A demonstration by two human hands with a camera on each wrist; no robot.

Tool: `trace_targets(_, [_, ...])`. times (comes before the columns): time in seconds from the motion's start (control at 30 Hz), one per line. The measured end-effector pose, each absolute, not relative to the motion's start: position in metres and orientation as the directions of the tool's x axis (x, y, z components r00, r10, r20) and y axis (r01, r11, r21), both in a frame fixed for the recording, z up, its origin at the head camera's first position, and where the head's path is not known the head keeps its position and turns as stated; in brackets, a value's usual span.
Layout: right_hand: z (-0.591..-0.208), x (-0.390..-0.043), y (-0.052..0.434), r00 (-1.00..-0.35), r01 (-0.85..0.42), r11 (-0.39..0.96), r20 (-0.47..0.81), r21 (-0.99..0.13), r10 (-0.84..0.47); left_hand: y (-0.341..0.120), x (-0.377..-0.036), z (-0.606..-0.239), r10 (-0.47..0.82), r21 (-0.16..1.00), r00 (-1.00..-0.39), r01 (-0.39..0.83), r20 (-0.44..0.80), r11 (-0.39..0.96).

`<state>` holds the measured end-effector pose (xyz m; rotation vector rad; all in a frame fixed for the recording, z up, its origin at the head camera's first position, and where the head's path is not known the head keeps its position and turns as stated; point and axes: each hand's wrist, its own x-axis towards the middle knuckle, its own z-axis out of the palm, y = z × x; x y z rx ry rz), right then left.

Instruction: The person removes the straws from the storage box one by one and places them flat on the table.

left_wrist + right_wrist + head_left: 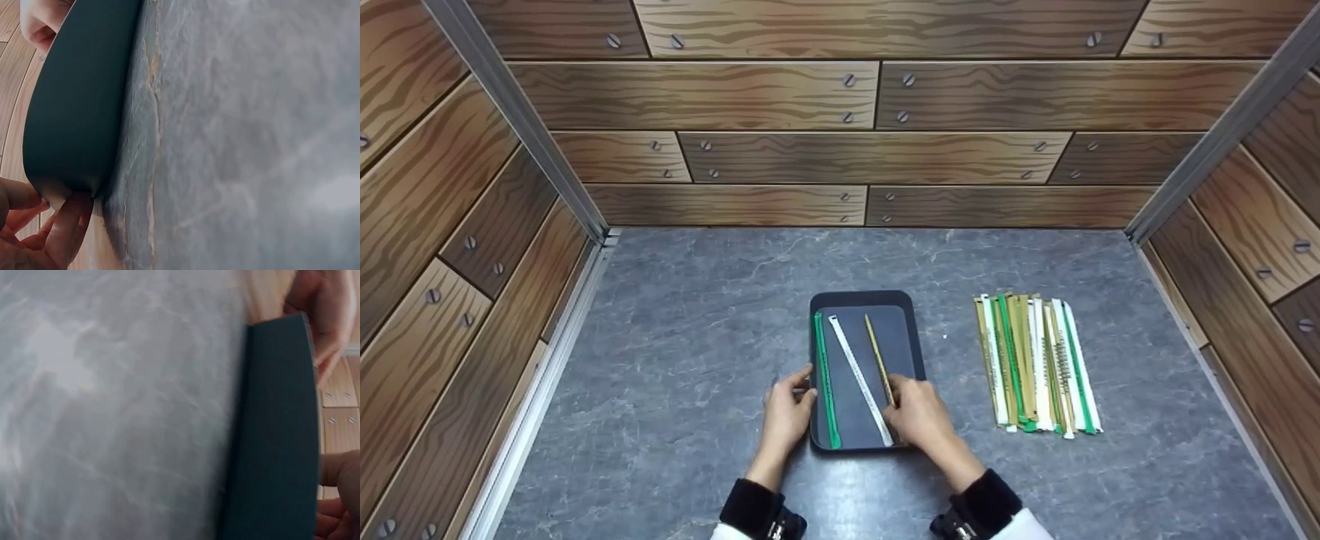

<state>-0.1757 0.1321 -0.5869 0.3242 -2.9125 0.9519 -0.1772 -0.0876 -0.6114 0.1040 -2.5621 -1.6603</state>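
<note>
Tray: dark tray [864, 298] sat on the grey stone-look table [697, 337], near-centre, long side running near to far; its outer wall also showed in the left wrist view [79, 101] and the right wrist view [278, 427].
Tray contents: green straw [826, 375] along the left wall, white straw [856, 371] slanting across the middle, tan straw [878, 358] right of it.
Left hand: left hand [786, 412] was at the tray's near-left edge, fingers curled against the rim; left wrist view showed fingertips [62, 225] touching the tray's corner.
Right hand: right hand [921, 416] rested over the tray's near-right part, fingers bent at the near end of the tan straw; whether it pinched the straw or only touched it, cannot tell.
Pile: bundle of wrapped straws [1037, 364], green, white and tan, lay flat on the table right of the tray, apart from it.
Surroundings: wood-plank walls [840, 112] on the left, far and right sides.
Sleeves: dark cuffs [754, 510] at both wrists.
</note>
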Motion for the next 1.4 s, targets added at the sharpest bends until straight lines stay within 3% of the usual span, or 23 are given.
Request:
trace_targets(0.13, [-0.574, -0.177, 0.142, -0.991, -0.129, 0.746, 0.049, -0.653, -0.128, -0.087, -0.178, -0.611, -0.119, 0.908, -0.993, -0.025, 0.028, 0.419])
trace_targets(0.4, [-0.559, -0.178, 0.167, -0.996, -0.084, 0.672, 0.081, -0.736, -0.036, -0.087, -0.178, -0.611, -0.117, 0.909, -0.993, -0.021, 0.03, 0.416])
trace_targets(0.67, [-0.553, -0.174, 0.202, -1.0, -0.012, 0.608, 0.023, -0.794, 0.011, -0.087, -0.177, -0.611, -0.114, 0.907, -0.993, -0.009, 0.043, 0.422])
trace_targets(0.9, [-0.558, -0.169, 0.245, -0.996, 0.03, 0.641, 0.027, -0.767, 0.08, -0.087, -0.177, -0.611, -0.108, 0.901, -0.992, 0.009, 0.062, 0.433])
trace_targets(1.13, [-0.563, -0.168, 0.283, -0.977, 0.135, 0.745, 0.036, -0.654, 0.209, -0.088, -0.176, -0.61, -0.101, 0.906, -0.994, -0.009, 0.037, 0.424])
trace_targets(1.4, [-0.567, -0.178, 0.305, -0.932, 0.34, 0.748, -0.098, -0.57, 0.349, -0.089, -0.176, -0.61, -0.096, 0.906, -0.995, -0.019, 0.024, 0.424])
